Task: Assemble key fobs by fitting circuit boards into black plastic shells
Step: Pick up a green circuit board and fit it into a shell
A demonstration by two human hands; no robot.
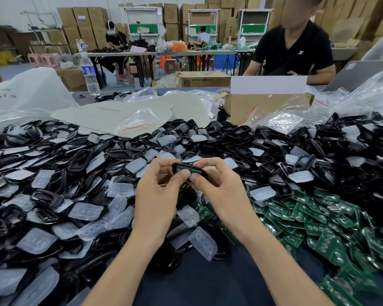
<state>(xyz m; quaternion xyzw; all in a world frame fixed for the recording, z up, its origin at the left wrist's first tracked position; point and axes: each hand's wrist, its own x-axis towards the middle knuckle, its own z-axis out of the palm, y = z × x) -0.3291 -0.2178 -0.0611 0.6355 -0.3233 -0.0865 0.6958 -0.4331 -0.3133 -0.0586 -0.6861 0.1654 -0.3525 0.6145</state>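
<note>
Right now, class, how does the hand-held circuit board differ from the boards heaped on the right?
The held circuit board sits in a black shell; the heaped boards lie bare. The left hand and right hand grip the held board; the heaped boards lie untouched. Both are green.

Forearms bare, running up from 7 and 5 o'clock and converging at centre. Left hand (157, 193) and right hand (221, 191) meet thumb tip to thumb tip, palms facing each other. Both pinch the black shell (177, 168): thumbs on its 6 o'clock edge, fingers curled over its 12 o'clock side. Wrists roughly level.
</note>
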